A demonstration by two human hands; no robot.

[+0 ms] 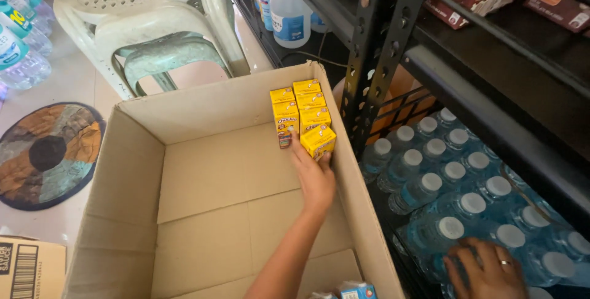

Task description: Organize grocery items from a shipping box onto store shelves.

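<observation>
- On the floor, against the black shelving (393, 41): large open cardboard box (246, 170), flaps up, bottom mostly bare.
- Beyond the box's far wall: stacked pale plastic stools (153, 22), with a round multicoloured mat (49, 151) on the floor off the box's left wall.
- On the low shelf just right of the box: shrink-wrapped pack of water bottles (455, 194), white caps up.
- At the box's far right corner: cluster of small yellow cartons (301, 108), upright, packed against the right wall and touching one another.
- Nearest of these, a tilted yellow carton (318, 140), leaning at the front of the cluster, close to the right wall.
- Reaching in from the near edge: left hand (314, 179), palm down, fingers closed round the tilted yellow carton from below.
- Outside the box, on the bottle caps at the shelf's near end: right hand (485, 271), ring on one finger, fingers spread flat, gripping nothing.
- At the box's near edge: small blue-and-white carton (356, 290), only its top showing.
</observation>
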